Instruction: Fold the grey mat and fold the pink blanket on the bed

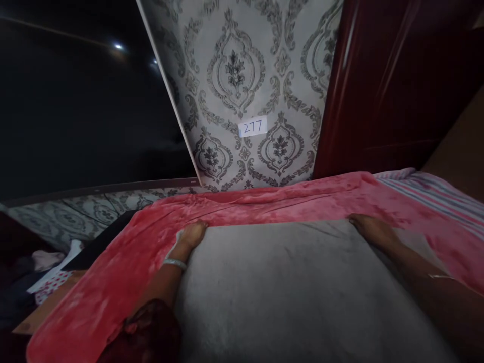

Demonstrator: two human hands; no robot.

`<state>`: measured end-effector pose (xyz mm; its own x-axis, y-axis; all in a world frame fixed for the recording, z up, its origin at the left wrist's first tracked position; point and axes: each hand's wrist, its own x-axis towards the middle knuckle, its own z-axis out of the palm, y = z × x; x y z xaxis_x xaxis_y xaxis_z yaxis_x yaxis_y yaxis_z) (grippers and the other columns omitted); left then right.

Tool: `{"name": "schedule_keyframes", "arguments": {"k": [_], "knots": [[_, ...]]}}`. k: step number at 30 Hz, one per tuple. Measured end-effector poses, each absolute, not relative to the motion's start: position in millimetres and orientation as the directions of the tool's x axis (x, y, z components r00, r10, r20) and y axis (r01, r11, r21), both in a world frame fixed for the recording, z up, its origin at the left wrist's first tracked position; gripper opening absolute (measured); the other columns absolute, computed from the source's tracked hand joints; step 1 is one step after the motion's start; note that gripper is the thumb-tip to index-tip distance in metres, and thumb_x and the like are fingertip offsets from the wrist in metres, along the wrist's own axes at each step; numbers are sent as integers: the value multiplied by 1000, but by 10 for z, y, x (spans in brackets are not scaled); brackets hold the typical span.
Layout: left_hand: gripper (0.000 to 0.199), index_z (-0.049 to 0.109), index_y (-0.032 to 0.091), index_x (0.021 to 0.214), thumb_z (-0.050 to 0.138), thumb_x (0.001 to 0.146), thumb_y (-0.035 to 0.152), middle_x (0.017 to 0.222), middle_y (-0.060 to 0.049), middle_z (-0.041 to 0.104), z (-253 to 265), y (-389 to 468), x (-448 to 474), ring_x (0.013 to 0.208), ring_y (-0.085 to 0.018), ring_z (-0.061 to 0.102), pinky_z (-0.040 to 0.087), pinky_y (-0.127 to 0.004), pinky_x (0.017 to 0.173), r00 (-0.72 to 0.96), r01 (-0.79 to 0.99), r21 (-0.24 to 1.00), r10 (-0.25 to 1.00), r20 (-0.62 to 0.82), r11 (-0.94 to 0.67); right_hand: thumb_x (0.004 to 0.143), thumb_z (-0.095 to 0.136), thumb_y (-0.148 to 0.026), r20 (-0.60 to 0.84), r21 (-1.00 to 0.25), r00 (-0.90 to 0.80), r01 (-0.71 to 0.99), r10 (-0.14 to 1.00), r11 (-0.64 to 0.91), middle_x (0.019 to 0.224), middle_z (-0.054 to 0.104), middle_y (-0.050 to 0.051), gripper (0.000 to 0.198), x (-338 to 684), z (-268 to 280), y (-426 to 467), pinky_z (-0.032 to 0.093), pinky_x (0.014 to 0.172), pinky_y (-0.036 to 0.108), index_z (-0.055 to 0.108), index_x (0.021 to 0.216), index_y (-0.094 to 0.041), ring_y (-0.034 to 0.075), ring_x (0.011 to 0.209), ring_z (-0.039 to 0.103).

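Note:
A plain grey cloth (280, 282) stretches toward me over a red plush blanket (124, 272). My left hand (194, 233) is closed on the cloth's far left corner, fingers curled over the edge. At the far right corner, my right hand (368, 227) grips the same cloth, its thumb side toward the middle. Between the two hands the far edge runs nearly straight. The cloth's near end runs out of view at the bottom. A bracelet (175, 263) circles my left wrist.
A large dark television screen (91, 101) stands at the left. Patterned wallpaper (242, 75) with a paper label (252, 126) reading 277 is behind. A dark red wooden panel (385, 80) rises at the right, above a striped cloth (434, 194). Boxes and fabric (53, 287) lie lower left.

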<state>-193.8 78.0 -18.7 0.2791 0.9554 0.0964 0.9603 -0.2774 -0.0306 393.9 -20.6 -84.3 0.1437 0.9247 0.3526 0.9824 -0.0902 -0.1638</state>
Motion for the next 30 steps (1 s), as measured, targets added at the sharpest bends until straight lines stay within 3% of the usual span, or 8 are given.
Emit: {"name": "schedule_keyframes", "arguments": {"k": [4, 8, 13, 18, 20, 23, 26, 30], "knots": [[35, 72, 20, 101, 37, 100, 28, 115, -12, 76, -324, 880, -2028, 105, -23, 71, 51, -34, 91, 285, 958, -12, 953, 102, -285, 94, 37, -42, 290, -260, 190, 959, 938, -114, 105, 77, 12, 43, 4084, -949, -200, 56, 80, 39, 75, 97, -23, 29, 96, 73], [30, 72, 17, 100, 42, 97, 22, 111, -16, 75, -326, 906, -1975, 103, -26, 70, 50, -36, 92, 300, 954, -5, 947, 112, -301, 94, 34, -49, 339, -281, 214, 952, 916, -119, 104, 77, 12, 49, 4129, -1015, -197, 57, 78, 40, 76, 94, -23, 31, 92, 73], [44, 57, 16, 138, 48, 96, 24, 124, -18, 71, -231, 1072, -1497, 114, -27, 67, 49, -36, 96, 301, 947, 56, 937, 178, -315, 93, 35, -51, 365, -306, 240, 943, 900, -127, 102, 77, 12, 50, 4117, -1062, -191, 59, 75, 41, 77, 91, -23, 31, 91, 74], [72, 34, 15, 157, 60, 91, 22, 94, -9, 77, -223, 1461, -738, 82, -21, 73, 54, -30, 78, 203, 877, 436, 978, 45, -202, 87, 36, -52, 317, -350, 312, 916, 896, -195, 105, 77, 13, 51, 4073, -1020, -206, 58, 79, 43, 76, 93, -22, 33, 94, 73], [67, 41, 13, 153, 61, 89, 19, 74, -3, 74, -264, 1640, -521, 63, -18, 70, 54, -27, 66, 167, 839, 530, 985, -40, -121, 84, 37, -53, 296, -385, 352, 895, 888, -227, 106, 77, 12, 51, 4063, -1019, -211, 58, 83, 43, 76, 94, -22, 32, 96, 72], [39, 67, 8, 121, 61, 83, 14, 57, -2, 66, -305, 1921, -331, 53, -19, 66, 53, -28, 58, 131, 827, 557, 990, -59, -76, 81, 38, -54, 316, -427, 357, 881, 879, -204, 108, 76, 10, 50, 4066, -1039, -215, 57, 86, 43, 75, 93, -23, 31, 99, 72], [22, 71, 10, 98, 59, 80, 9, 65, -8, 69, -247, 2220, -233, 69, -24, 71, 55, -31, 67, 63, 802, 592, 997, 52, -82, 80, 38, -57, 320, -454, 356, 871, 878, -188, 107, 77, 10, 51, 4075, -1057, -218, 57, 85, 44, 75, 93, -24, 32, 98, 72], [34, 66, 14, 106, 49, 80, 1, 96, -11, 73, -117, 2541, -142, 104, -25, 68, 53, -33, 91, -28, 761, 627, 957, 290, -167, 78, 37, -60, 299, -487, 375, 851, 877, -198, 106, 77, 10, 55, 4071, -1047, -225, 57, 86, 46, 76, 93, -23, 33, 98, 71]]}}
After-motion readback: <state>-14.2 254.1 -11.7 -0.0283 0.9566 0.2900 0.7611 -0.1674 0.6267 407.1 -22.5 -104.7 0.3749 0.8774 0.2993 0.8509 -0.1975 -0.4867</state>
